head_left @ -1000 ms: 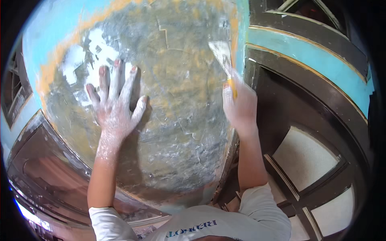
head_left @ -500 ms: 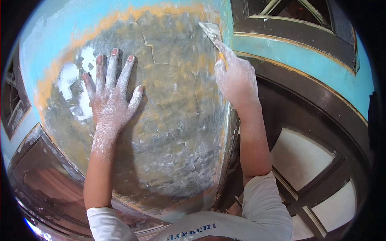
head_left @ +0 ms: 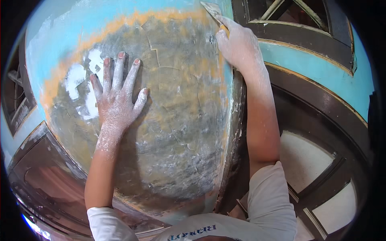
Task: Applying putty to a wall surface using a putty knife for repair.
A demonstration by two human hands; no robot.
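Observation:
My left hand, dusted with white powder, lies flat with spread fingers on a scraped wall. White filler patches show just left of its fingers. The wall's bare area is grey-brown with cracks, ringed by an orange band and light blue paint. At the upper right, my right hand is closed round the yellowish handle of a putty knife. The knife's whitened blade points up and left, over the wall near its right edge. Whether the blade touches the surface I cannot tell.
Along the wall's right edge runs a dark wooden frame with pale panels lower down. A crossed lattice opening is at the top right. Dark wooden panelling stands at the lower left.
My right hand has moved up along the wall's right edge with the putty knife. The left hand stays on the same spot beside the filler patches; the whole view has shifted slightly.

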